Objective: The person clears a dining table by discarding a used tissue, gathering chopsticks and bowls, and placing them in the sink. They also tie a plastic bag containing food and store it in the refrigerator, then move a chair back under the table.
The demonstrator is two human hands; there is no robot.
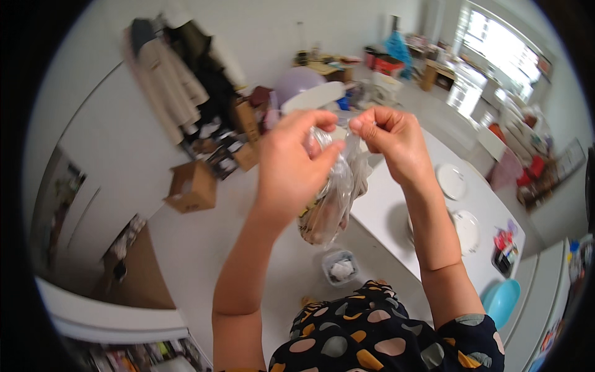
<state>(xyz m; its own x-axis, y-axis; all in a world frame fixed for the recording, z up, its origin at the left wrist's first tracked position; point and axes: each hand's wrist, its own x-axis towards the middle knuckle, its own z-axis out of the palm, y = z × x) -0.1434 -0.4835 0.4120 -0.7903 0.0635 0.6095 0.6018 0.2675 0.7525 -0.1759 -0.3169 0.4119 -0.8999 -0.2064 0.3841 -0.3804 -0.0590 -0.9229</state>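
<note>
A clear plastic bag (332, 204) with brownish contents and some printing hangs between my raised hands. My left hand (297, 160) is curved around its upper left side, fingers and thumb bent toward the plastic; whether they grip it cannot be told. My right hand (390, 137) pinches the top of the plastic between thumb and fingers. Below the bag, a small clear plastic bin (332, 278) with white crumpled stuff inside stands on the floor.
The white table (386, 228) on the right bears white plates (451, 181), a black tray (503, 262) with small items and a light-blue bowl (504, 302) at its edge. An open cardboard box (200, 188) stands on the floor at left, below hanging coats (174, 83).
</note>
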